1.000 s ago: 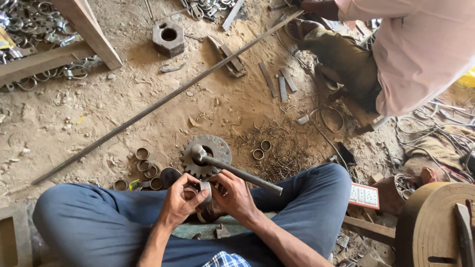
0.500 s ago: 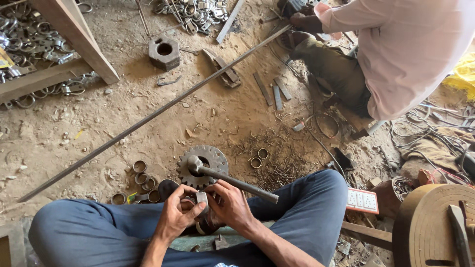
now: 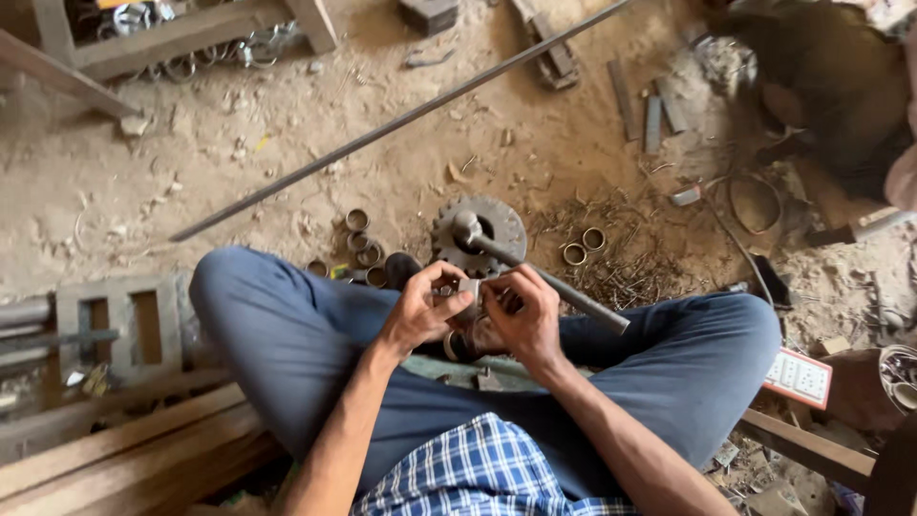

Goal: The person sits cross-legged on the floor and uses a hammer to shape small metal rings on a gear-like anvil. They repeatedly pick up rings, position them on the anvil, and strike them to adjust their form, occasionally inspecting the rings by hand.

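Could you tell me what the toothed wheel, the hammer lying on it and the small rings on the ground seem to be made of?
Toothed wheel: probably cast iron or steel, dull grey-brown, looks rusty. Hammer: dark metal head and handle, seemingly steel, matte. Small rings: metal, likely steel, with pale worn rims.

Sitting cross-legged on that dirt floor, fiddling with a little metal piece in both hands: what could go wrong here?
The small metal piece is pinched between the left hand and right hand; it could slip and vanish among the metal shavings. The hammer leans across the gear wheel close to the knuckles and might roll. The shavings could also cut bare skin.
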